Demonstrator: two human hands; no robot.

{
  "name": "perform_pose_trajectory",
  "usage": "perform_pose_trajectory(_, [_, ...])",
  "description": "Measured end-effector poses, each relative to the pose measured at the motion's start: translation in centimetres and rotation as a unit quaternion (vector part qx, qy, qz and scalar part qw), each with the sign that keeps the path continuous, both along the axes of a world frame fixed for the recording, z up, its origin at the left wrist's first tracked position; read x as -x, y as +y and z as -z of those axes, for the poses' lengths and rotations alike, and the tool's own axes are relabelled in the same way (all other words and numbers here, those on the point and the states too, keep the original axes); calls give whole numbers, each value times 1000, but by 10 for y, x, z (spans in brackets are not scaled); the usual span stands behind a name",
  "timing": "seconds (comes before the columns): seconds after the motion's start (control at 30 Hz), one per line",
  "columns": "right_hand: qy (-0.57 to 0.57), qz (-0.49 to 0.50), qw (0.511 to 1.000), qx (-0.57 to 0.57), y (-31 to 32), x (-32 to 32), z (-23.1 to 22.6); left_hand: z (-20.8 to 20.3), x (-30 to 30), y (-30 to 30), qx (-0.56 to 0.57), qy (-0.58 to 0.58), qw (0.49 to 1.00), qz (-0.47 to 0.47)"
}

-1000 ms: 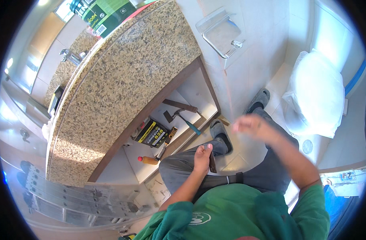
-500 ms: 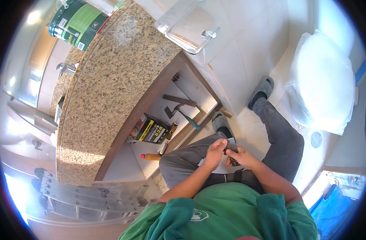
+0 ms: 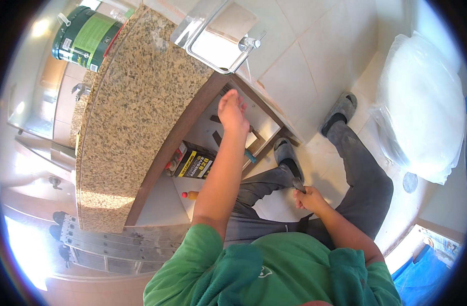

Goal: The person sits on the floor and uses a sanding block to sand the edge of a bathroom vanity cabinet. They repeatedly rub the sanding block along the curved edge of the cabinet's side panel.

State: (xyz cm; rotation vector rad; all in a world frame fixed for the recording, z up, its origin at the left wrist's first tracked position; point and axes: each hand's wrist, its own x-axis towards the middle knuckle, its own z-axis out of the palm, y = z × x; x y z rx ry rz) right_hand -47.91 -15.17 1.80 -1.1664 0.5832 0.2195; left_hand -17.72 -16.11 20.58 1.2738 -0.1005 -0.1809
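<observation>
My left hand (image 3: 232,111) is stretched over the opening of the low cabinet (image 3: 192,115), its fingers loosely bent and apart, with nothing visible in them. It is close to a small dark item (image 3: 225,89) in the cabinet's far corner, whose kind I cannot make out. Beneath my left forearm lies a hammer with a teal handle (image 3: 250,156), partly covered. A dark flat piece (image 3: 215,119) is mostly hidden behind the hand. Between my knees, my right hand (image 3: 309,199) grips a small dark hand tool (image 3: 298,184), its exact kind unclear.
A black and yellow adhesive tin (image 3: 194,162) and a red-capped bottle (image 3: 191,195) are in the cabinet. The granite counter (image 3: 126,117) overhangs it, with a green bucket (image 3: 85,38) on top. A plastic-wrapped white object (image 3: 422,107) stands right; a ladder (image 3: 116,247) lies left.
My left hand has left the small tool and moved up and left over the cabinet. My right hand keeps the tool, near the same place. The view has shifted slightly.
</observation>
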Motion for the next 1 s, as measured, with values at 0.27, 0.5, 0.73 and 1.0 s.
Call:
perform_pose_trajectory(0.27, [-14, 13, 999, 40, 1, 0, 11, -4, -30, -35, -21, 10, 997, -69])
perform_pose_trajectory(0.5, [-18, 19, 999, 37, 3, -1, 18, 5, -32, -38, -41, -4, 997, -69])
perform_pose_trajectory(0.73, [-23, 18, 999, 44, 3, -2, 11, 10, -35, -47, -18, -36, 993, -108])
perform_pose_trajectory(1.0, [-20, 31, 999, 29, 4, -2, 16, 10, -38, -42, -34, -67, 993, -92])
